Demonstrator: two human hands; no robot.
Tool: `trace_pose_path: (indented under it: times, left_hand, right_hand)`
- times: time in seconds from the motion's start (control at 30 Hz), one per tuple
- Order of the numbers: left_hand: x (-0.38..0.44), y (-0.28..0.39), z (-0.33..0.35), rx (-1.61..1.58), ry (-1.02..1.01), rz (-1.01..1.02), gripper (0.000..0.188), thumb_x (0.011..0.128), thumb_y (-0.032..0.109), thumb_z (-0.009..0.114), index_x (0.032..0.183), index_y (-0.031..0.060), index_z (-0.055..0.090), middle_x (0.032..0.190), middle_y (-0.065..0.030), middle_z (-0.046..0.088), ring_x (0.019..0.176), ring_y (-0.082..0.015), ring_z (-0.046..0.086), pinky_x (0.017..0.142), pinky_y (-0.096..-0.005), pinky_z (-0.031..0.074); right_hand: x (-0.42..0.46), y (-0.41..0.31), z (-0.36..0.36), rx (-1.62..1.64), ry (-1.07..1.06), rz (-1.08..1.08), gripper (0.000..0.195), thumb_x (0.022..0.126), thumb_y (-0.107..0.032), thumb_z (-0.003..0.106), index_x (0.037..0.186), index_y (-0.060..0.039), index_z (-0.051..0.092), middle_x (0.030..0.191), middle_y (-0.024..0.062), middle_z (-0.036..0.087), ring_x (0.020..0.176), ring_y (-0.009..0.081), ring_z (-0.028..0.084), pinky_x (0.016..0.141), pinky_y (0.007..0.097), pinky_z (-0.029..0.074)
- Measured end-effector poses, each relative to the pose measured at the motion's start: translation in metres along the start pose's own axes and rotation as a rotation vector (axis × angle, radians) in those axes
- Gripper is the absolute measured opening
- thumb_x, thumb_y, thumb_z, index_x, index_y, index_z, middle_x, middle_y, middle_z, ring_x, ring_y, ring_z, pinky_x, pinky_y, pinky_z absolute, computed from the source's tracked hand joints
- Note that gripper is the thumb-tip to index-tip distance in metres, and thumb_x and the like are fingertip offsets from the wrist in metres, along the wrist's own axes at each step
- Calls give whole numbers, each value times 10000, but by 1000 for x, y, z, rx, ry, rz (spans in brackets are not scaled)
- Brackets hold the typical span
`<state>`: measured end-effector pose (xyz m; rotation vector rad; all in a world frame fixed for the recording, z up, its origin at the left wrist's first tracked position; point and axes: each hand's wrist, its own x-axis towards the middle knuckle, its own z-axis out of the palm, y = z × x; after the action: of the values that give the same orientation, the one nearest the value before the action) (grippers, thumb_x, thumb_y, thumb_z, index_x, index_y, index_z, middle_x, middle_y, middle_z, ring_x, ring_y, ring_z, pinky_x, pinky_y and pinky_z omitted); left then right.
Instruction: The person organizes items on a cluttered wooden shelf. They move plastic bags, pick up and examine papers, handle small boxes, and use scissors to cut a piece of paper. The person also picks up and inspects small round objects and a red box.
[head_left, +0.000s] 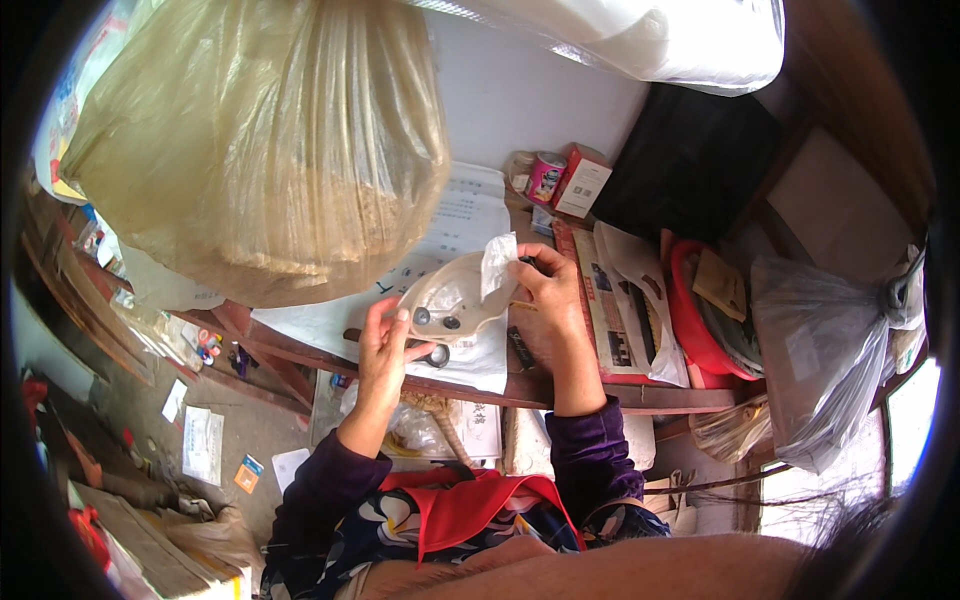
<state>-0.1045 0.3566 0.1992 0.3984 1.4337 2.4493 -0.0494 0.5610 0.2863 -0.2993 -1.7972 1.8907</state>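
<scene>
My left hand (384, 341) grips the near left rim of a shallow, beige, translucent plastic container (480, 324), tilted above the table. Inside it lie round dark pieces that look like buttons (451, 322), with a few smaller bits. At the container's far right side, my right hand (549, 279) pinches a crumpled white piece of plastic or paper (498, 264). Something small and dark shows by the right fingers; what it is cannot be made out. Below the left fingertips a black looped handle (436, 355), perhaps of scissors, rests on a printed white sheet (480, 367).
A large yellowish plastic bag (300, 165) bulges over the table's left part. Toward the back stand a pink can (546, 177) and a red-and-white box (582, 181). A red basin (686, 315) and a grey knotted bag (817, 352) are at right. Papers (202, 444) lie on the floor.
</scene>
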Motion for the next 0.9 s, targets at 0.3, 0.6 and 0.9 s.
trace_pose_path:
  times: [0.3,0.6,0.9]
  left_hand:
    - [0,2,2,21,-13,7,328,1000,239,490,1258,44,439,1136,-139,582,973,-213,630,750,-366,606]
    - [0,2,2,13,-15,14,300,999,221,492,1243,52,450,1125,-137,594,971,-207,630,731,-355,610]
    - [7,6,-3,-26,-22,-47,330,979,247,533,1224,37,465,1101,-141,600,939,-227,634,734,-378,603]
  right_hand:
    - [-1,7,-1,-17,2,-25,94,837,-31,644,928,-12,641,826,18,629,715,73,546,616,220,425]
    - [-1,7,-5,9,8,-14,69,814,-35,677,876,-56,655,768,-32,606,575,23,435,489,199,306]
    - [6,14,-13,115,-18,26,62,806,-47,705,852,-59,664,695,-44,573,531,29,406,477,201,296]
